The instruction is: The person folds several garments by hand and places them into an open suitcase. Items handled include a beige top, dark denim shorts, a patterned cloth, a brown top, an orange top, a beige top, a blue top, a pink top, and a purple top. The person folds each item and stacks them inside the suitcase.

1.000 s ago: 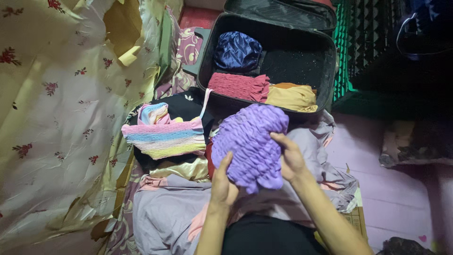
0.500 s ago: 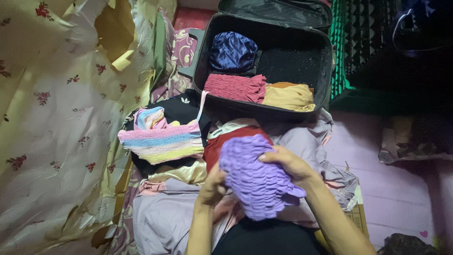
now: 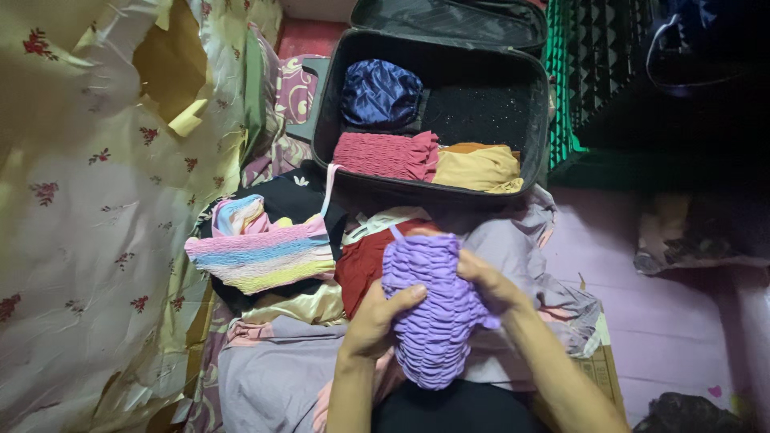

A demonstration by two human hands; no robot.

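Clothes pile (image 3: 265,256) around purple smocked top (image 3: 433,321), both hands gripping — suitcase (image 3: 337,96) beyond

Dim indoor light falls on a cream floral sheet (image 3: 88,240) at left and a pale purple floor covering (image 3: 666,321) at right; a green ridged panel (image 3: 593,72), possibly foam, stands behind.

Both bare forearms reach up from the bottom edge and converge. The left hand (image 3: 375,321) curls, fingers bent inward and thumb up, clamped in a grip. The right hand (image 3: 491,282) faces it, fingers wrapped and closed, wrist slightly bent.
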